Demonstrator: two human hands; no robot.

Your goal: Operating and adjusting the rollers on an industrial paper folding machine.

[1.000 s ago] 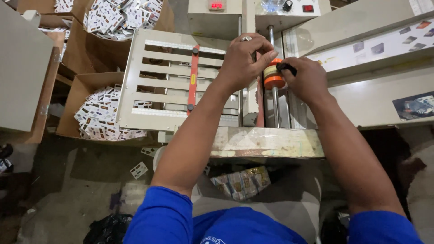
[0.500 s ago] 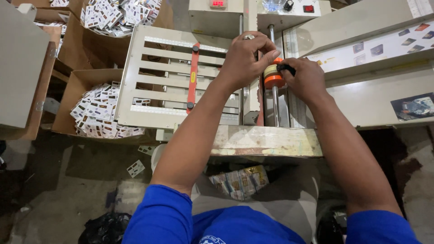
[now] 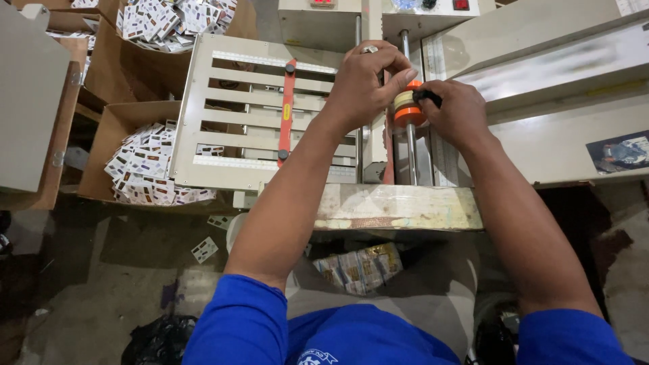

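Orange and cream, the small roller (image 3: 407, 108) sits on a thin upright metal rod (image 3: 410, 145) of the beige machine (image 3: 554, 101), and both of my hands are closed on it. My left hand (image 3: 365, 84), with a ring (image 3: 368, 49) on one finger, curls over the roller from the left, fingertips (image 3: 405, 76) pressed on its top edge. My right hand (image 3: 458, 111) grips it from the right, thumb and fingers pinching a small black part (image 3: 427, 98) at the roller's side; I cannot tell what that part is. The two hands nearly meet around the roller, just above the worn, tape-covered front edge of the bench (image 3: 399, 206).

Left of my hands lies a slatted beige tray (image 3: 236, 145) with an orange strap (image 3: 287, 111) running down its middle. Beyond it, two cardboard boxes hold loose printed cards: one box (image 3: 108, 135) just beside the tray's lower left corner, with cards (image 3: 145, 169) heaped inside, and another box (image 3: 172, 20) further up. A few cards (image 3: 205, 249) lie scattered on the floor. Under the bench edge, near my lap, sits a wrapped bundle of packets (image 3: 358, 267). My blue sleeves (image 3: 247, 324) fill the bottom of the view.
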